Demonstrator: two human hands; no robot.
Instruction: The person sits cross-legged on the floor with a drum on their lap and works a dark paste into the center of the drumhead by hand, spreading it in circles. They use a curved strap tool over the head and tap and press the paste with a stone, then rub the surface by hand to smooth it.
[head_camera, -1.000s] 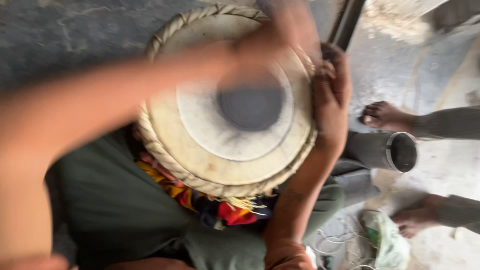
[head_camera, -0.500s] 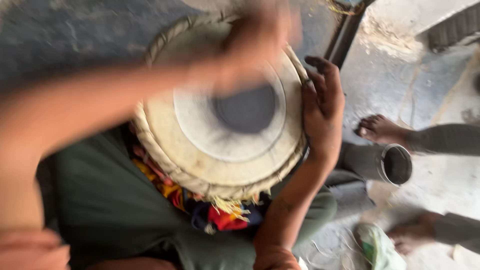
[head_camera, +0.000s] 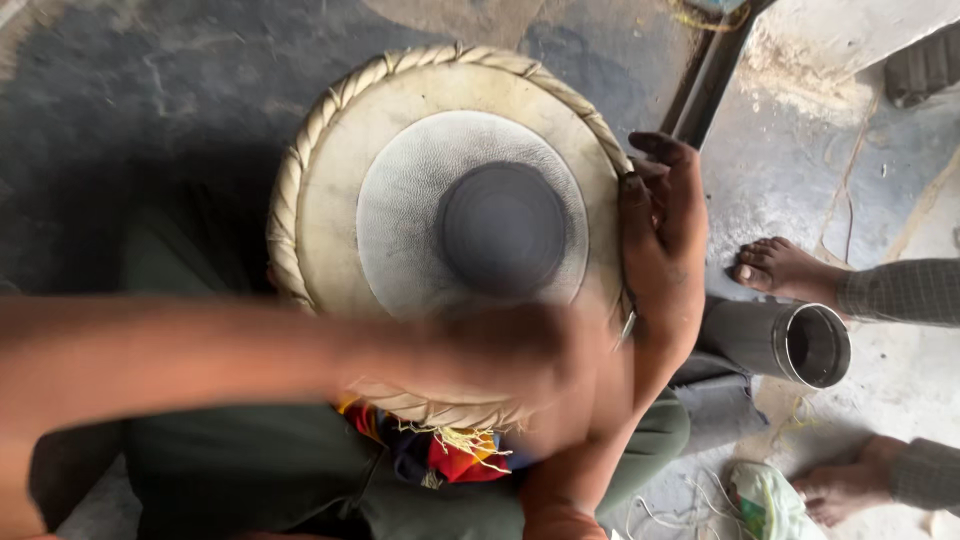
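Left hand (head_camera: 490, 360): nearest the camera; a blurred forearm crosses from the left edge and the hand lies over the near rim of the drum; its grip cannot be told through the blur
Cloth (head_camera: 450, 455): a bright red, yellow and blue fabric with frayed threads, tucked under the drum's near edge, over dark green clothing on the lap
Drum (head_camera: 400, 200): a round hand drum resting upright in the person's lap, head facing up; pale skin, a grey ring and a dark centre patch (head_camera: 503, 228); a braided rim (head_camera: 300, 160) runs around it
Right hand (head_camera: 662, 235): laid along the drum's right edge, fingers spread and loosely curled against the braid, pinching nothing
Handling: the drum looks solid and fairly heavy; the skin is taut and likely easy to mark; the rough braid seems the safest hold, not the head
Metal cup (head_camera: 790, 343): lying on its side just right of the lap
Bare feet (head_camera: 785, 270): another person's, farther right on the floor
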